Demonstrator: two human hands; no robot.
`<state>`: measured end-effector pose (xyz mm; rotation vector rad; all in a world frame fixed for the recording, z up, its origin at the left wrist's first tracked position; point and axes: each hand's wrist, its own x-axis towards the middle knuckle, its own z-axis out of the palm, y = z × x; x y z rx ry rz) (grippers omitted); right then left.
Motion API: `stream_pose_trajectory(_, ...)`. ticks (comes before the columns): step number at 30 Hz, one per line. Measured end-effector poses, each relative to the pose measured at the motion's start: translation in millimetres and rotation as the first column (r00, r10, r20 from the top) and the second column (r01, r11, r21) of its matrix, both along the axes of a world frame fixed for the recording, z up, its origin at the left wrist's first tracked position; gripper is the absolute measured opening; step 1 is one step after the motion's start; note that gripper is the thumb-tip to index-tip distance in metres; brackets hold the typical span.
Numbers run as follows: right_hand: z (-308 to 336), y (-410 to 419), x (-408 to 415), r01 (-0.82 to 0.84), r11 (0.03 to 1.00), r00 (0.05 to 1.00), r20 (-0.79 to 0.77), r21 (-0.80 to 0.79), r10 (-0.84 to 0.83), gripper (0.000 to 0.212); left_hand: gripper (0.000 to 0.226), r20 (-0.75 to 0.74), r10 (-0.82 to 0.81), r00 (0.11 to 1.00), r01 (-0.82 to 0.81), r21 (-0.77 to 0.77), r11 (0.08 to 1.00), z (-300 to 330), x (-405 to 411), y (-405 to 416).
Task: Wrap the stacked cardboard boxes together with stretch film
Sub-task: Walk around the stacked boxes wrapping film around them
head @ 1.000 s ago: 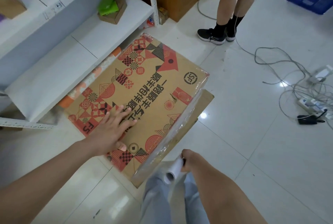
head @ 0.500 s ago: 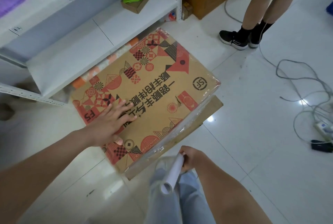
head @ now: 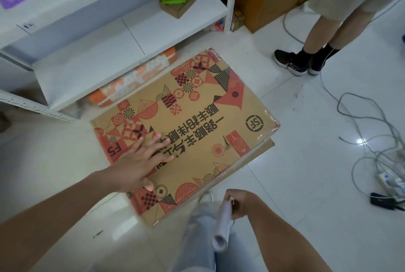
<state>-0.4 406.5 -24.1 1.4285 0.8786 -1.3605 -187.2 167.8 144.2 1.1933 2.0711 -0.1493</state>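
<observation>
Cardboard boxes (head: 197, 122) lie stacked on the floor, left hand (head: 140, 162) flat, fingers spread on top. Right hand (head: 240, 202) grips the stretch film roll (head: 222, 228).

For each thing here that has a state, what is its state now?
Boxes: stacked flat, film on the right edge.
Film roll: held, tilted.
Left hand: flat on the top box.
Right hand: closed on the roll.
Small box: open, on shelf.
</observation>
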Motion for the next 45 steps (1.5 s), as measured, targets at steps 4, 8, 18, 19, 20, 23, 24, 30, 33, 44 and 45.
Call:
stream_pose_trajectory(4, 10.3, -2.4, -6.4, 0.05, 0.999, 0.995, -0.083, 0.012, -0.049, 0.023, 0.086, 0.016, 0.001, 1.0, 0.0, -0.034, 0.999, 3.4, 1.0, 2.4)
stream_pose_trajectory(8, 12.4, 6.4, -11.1, -0.087, 0.996, 0.991, -0.104, 0.036, 0.09, 0.016, 0.086, 0.0, -0.001, 1.0, 0.001, -0.013, 1.0, 2.8, 2.5, 2.1)
stream_pose_trajectory(18, 10.3, 27.5, -7.2, 0.061, 0.998, 0.998, -0.028, -0.008, -0.062, 0.012, 0.1, -0.24, -0.063, 0.969, 0.039, -0.105, 0.994, 9.0, 17.5, 8.9)
stream_pose_trajectory(19, 7.9, 28.1, -5.1, 0.137, 0.989, 0.99, -0.035, -0.051, -0.138, 0.012, 0.101, -0.251, -0.073, 0.965, 0.022, -0.2, 0.979, 11.9, 21.4, 13.9)
stream_pose_trajectory(20, 10.1, 27.2, -5.7, 0.144, 0.986, 0.988, -0.045, -0.085, -0.148, 0.014, 0.105, -0.267, -0.079, 0.961, 0.0, -0.286, 0.958, 17.0, 24.1, 20.8)
stream_pose_trajectory(23, 9.5, 28.2, -5.5, 0.045, 0.99, 0.996, -0.069, -0.133, -0.055, 0.015, 0.121, -0.368, -0.046, 0.929, -0.084, -0.331, 0.94, 25.9, 34.6, 36.1)
stream_pose_trajectory(24, 13.7, 29.2, -5.7, -0.007, 0.992, 0.997, -0.083, -0.128, -0.004, 0.013, 0.119, -0.397, -0.035, 0.917, -0.106, -0.327, 0.939, 28.9, 38.9, 40.6)
stream_pose_trajectory(30, 22.9, 47.1, -14.1, 0.014, 0.993, 0.999, -0.027, -0.118, -0.017, 0.019, 0.099, -0.49, -0.026, 0.871, -0.159, -0.332, 0.93, 29.0, 53.1, 57.2)
stream_pose_trajectory(33, 18.9, 57.4, -19.4, 0.092, 0.99, 0.994, 0.061, -0.104, -0.086, 0.011, 0.101, -0.503, -0.006, 0.864, -0.192, -0.341, 0.92, 26.8, 57.9, 57.0)
stream_pose_trajectory(44, 0.8, 79.1, -23.9, -0.138, 0.984, 0.983, -0.141, -0.117, 0.121, 0.006, 0.096, -0.495, -0.008, 0.869, -0.185, -0.339, 0.922, 25.8, 55.2, 53.7)
stream_pose_trajectory(45, -2.6, 84.7, -26.3, -0.151, 0.982, 0.982, -0.132, -0.109, 0.137, 0.007, 0.096, -0.494, -0.008, 0.869, -0.18, -0.333, 0.925, 24.8, 55.3, 53.2)
